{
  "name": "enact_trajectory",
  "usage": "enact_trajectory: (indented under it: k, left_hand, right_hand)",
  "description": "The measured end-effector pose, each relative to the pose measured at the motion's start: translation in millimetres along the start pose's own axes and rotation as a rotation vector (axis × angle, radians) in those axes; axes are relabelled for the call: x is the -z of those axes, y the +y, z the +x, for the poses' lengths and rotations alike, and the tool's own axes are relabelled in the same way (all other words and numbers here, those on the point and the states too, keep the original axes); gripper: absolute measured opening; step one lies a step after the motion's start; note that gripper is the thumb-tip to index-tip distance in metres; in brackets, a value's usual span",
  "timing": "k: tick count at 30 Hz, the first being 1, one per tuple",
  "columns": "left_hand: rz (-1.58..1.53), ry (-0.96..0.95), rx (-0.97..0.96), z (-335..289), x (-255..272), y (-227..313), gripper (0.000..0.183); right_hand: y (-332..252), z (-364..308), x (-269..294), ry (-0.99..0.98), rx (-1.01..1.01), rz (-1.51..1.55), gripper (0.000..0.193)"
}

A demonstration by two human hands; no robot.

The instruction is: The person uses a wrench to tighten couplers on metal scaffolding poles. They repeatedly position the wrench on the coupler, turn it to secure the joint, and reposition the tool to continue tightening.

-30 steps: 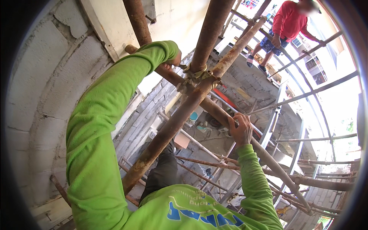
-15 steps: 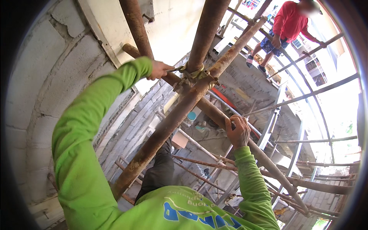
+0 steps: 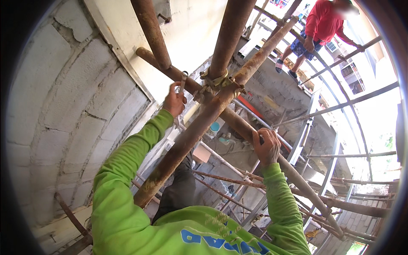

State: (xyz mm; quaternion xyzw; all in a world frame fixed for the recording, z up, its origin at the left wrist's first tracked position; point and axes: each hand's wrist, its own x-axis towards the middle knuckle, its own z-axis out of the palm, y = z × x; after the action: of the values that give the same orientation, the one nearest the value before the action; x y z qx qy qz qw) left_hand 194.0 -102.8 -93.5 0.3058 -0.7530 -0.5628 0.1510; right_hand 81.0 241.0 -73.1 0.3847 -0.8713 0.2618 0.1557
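Left hand [image 3: 174, 103] clamped around metal wrench [image 3: 182, 85] | right hand [image 3: 267, 147] curled closed over rusty pipe [image 3: 239, 124] | hands apart

**Concrete-block wall [image 3: 63, 114] and second person [image 3: 316, 34] in view**

The left side is filled by the wall, its grey blocks set in mortar. At the upper right, a red long-sleeved shirt [image 3: 321, 18] and blue patterned shorts [image 3: 301, 49] are worn by the person, who is framed by thin bars. Far below, a turquoise bucket [image 3: 215, 127] and a tan box [image 3: 201, 154] can be seen.
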Motion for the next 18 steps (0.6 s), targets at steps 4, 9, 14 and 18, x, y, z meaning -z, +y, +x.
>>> enact_trajectory:
  k: [4, 9, 14, 18]
  left_hand:
    - [-0.291, -0.063, 0.169, -25, 34, 27, 0.020]
    - [-0.760, -0.409, 0.230, -55, 74, 73, 0.040]
    - [-0.693, -0.395, 0.014, -76, 75, 117, 0.037]
    - [-0.484, -0.304, -0.060, -64, 69, 116, 0.036]
  right_hand:
    - [0, 0, 0, 0.026, 0.027, 0.015, 0.019]
    - [-2, 0, 2, 0.002, 0.004, 0.021, 0.019]
    - [-3, 0, 2, 0.022, 0.023, 0.009, 0.020]
    - [-3, 0, 1, 0.007, 0.006, 0.030, 0.020]
